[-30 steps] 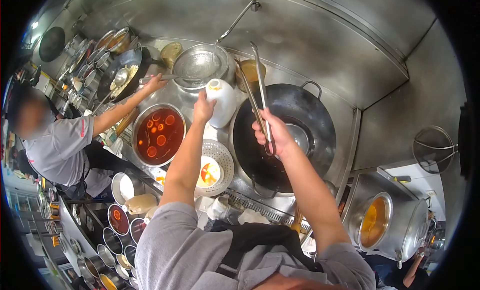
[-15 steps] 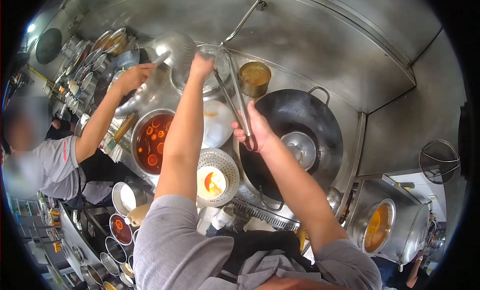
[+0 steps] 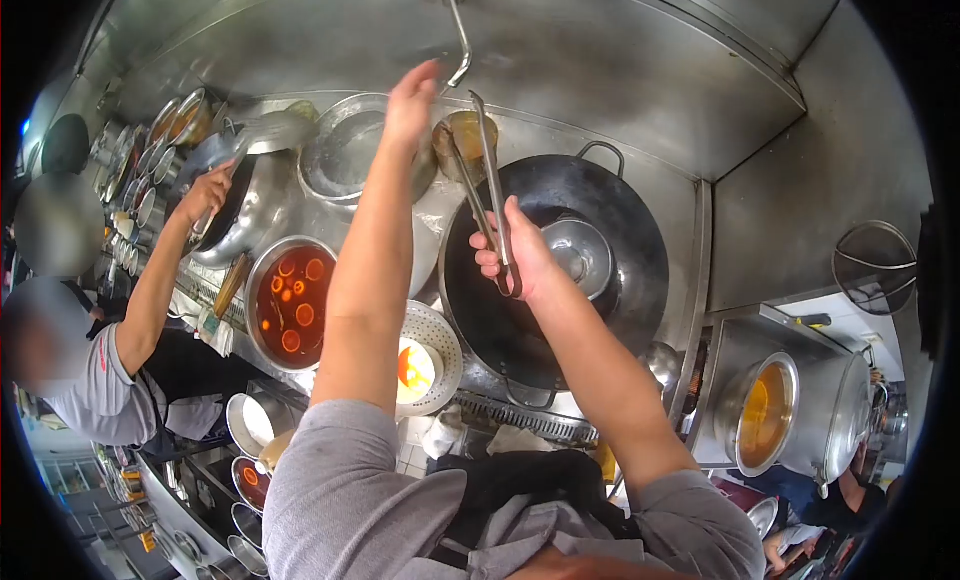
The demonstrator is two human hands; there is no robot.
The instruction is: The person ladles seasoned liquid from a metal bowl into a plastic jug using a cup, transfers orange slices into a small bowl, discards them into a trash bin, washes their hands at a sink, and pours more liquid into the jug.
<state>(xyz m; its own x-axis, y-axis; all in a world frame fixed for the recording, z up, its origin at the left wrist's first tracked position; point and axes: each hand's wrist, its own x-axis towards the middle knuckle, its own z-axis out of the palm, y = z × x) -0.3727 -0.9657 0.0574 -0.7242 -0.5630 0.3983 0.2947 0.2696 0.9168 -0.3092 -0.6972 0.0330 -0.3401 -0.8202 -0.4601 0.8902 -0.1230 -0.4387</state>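
Step in hand, by judgement: tongs retained in one hand, other hand extended near the faucet spout. The right hand point(image 3: 514, 252) has its fingers clamped on the joined end of the metal tongs point(image 3: 494, 175); the tong arms stand apart, angled up and away over the near-left part of the black wok point(image 3: 632, 225). The left hand point(image 3: 411, 105) is raised just beside the swivel faucet spout point(image 3: 459, 35), fingers extended, no load visible; blur hides their exact spacing. Any move at the spout calls for left-hand clearance from the tong tips.
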